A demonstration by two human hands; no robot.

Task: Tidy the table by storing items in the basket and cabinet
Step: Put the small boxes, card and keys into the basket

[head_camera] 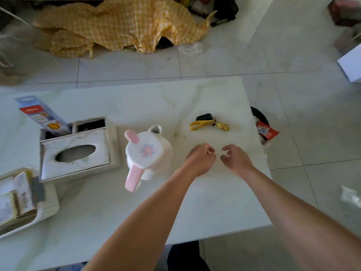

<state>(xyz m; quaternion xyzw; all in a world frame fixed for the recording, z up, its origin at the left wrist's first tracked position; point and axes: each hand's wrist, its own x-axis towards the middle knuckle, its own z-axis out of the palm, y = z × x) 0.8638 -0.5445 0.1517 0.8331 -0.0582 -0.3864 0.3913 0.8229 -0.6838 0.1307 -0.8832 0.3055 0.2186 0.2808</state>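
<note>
My left hand [201,156] and my right hand [235,159] hover close together over the white marble table [205,208], right of centre. Both have their fingers curled in, and a small pale thing seems pinched at their fingertips, too blurred to name. Just beyond them lies a black car key with a yellow strap and gold charm [210,123]. A white kettle with a pink handle [145,153] stands left of my left hand. A white basket [48,202] with packets in it sits at the left edge.
A white tissue box organiser [78,151] holds a blue and red package [42,115]. A black bin with wrappers [262,126] stands off the table's right edge. Yellow checked cloth [121,26] lies on the tiled floor beyond.
</note>
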